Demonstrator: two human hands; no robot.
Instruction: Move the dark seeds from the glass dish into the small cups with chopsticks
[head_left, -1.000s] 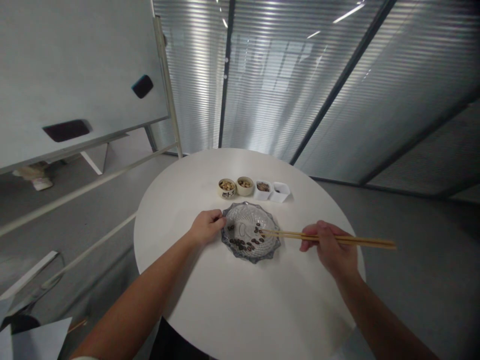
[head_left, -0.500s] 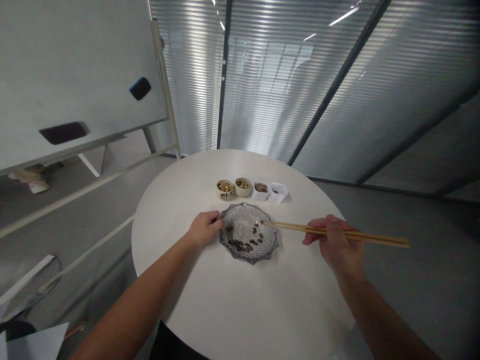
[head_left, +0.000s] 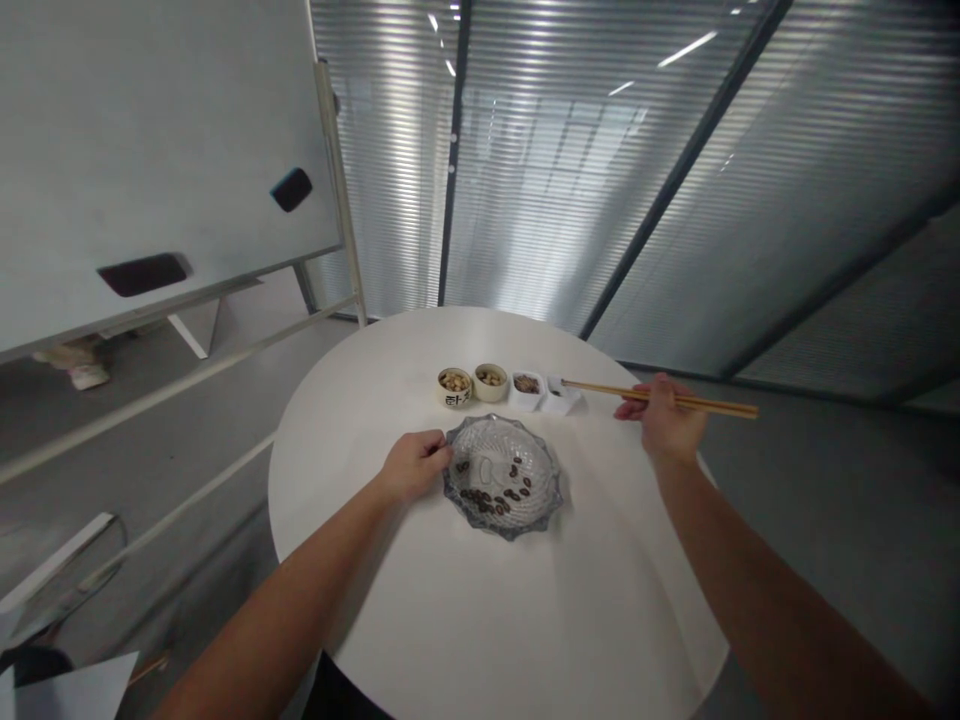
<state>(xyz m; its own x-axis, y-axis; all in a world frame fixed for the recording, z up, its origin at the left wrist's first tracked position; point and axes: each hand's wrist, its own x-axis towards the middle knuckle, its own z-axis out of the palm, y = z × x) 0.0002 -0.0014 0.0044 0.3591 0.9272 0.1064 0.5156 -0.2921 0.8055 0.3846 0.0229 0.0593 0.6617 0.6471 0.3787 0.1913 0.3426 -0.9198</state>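
Right hand (head_left: 664, 420) has swung the wooden chopsticks (head_left: 697, 404) off the glass plate (head_left: 551, 497), centre frame, up to the far-right white square dish (head_left: 562, 400). Tips are over it now; can't tell if they carry a bean. Fingers pinched closed on the sticks. Left hand (head_left: 411, 465) curled on the plate's scalloped, ribbed rim. Dark oval beans (head_left: 496, 497) lie in its lower half. Smooth round white table (head_left: 487, 620).

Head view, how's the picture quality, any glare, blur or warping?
Head view: bright glare streaks cross the glass wall; the wide lens bows the whiteboard frame; light is soft, with faint arm shadows on the table; the dish at the left hand and the chopsticks in the right hand look sharp, without motion blur.
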